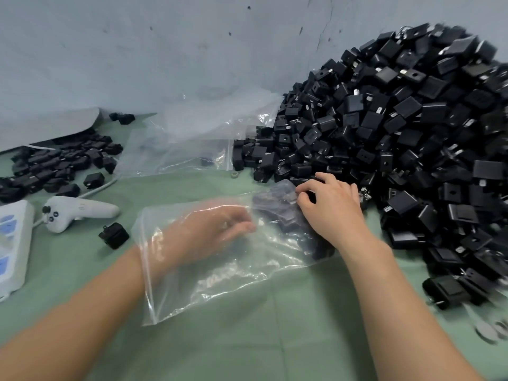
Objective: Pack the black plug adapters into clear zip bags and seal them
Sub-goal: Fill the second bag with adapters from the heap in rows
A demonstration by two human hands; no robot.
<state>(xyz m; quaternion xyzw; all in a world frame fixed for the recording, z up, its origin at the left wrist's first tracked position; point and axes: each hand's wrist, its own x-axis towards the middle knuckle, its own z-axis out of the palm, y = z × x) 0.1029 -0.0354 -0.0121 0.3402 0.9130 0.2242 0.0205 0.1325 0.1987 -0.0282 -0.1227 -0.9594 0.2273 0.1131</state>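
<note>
A clear zip bag (225, 273) lies on the green table cover (275, 339) in front of me. My left hand (217, 226) is inside it up to the wrist, seen through the plastic, fingers loosely bent and holding nothing. Several black plug adapters (277, 213) sit in the bag's far right end. My right hand (332, 204) lies on top of that end, its thumb and curled fingers pinching the bag's plastic by the adapters. A big heap of loose black adapters (398, 127) rises right behind and beside my right hand.
More clear bags (187, 144) lie at the back centre against the grey wall. A smaller batch of adapters (55, 163) is at the left. One loose adapter (114, 235), a white controller (79, 211) and a white power strip (11, 243) sit near my left forearm.
</note>
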